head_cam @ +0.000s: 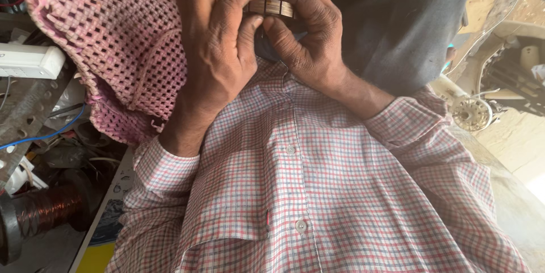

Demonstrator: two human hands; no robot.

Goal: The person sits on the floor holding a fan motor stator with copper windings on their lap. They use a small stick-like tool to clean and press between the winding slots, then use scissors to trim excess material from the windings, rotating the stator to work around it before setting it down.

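I see my left hand (pixel 218 40) and right hand (pixel 304 28) both clenched on a small copper-segmented cylinder (pixel 271 6), held up close before my checked shirt (pixel 295 193); judging by this, the handling is midway, nothing set down.

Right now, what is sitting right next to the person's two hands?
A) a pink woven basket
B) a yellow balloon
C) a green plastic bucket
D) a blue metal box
A: a pink woven basket sits just beside the left hand, while both it and the right hand pinch a small ribbed brass-coloured part.
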